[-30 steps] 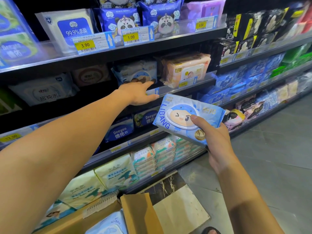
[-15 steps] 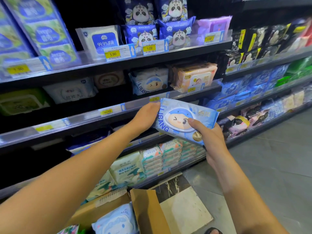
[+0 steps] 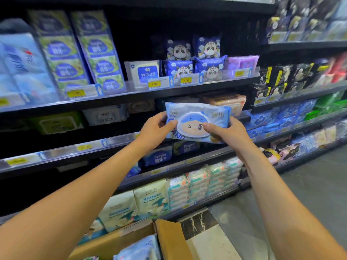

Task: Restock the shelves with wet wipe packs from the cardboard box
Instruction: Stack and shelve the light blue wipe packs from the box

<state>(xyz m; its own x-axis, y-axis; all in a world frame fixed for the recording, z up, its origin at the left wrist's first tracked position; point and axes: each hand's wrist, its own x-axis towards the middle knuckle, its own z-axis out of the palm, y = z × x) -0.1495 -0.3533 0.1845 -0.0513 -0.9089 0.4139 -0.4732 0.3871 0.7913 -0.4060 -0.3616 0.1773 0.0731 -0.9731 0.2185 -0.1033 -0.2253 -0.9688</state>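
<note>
1. A light blue wet wipe pack (image 3: pixel 197 117), printed with a winking cartoon face, is held up in front of the middle shelf (image 3: pixel 90 146), with its front turned toward the camera.
2. The pack's left end is gripped by the left hand (image 3: pixel 155 131), with the thumb laid on the front and the fingers curled behind.
3. Its right end is gripped by the right hand (image 3: pixel 231 132), with the thumb pressed on the front beside the face.
4. Peach-coloured packs (image 3: pixel 227 100) are seen on that shelf just behind it; whether the held pack touches the shelf cannot be told.
5. The cardboard box (image 3: pixel 170 239) is seen open below the arms, with another light blue pack (image 3: pixel 139 248) inside.
6. Panda-printed packs (image 3: pixel 208 66) are stacked on the shelf above.
</note>
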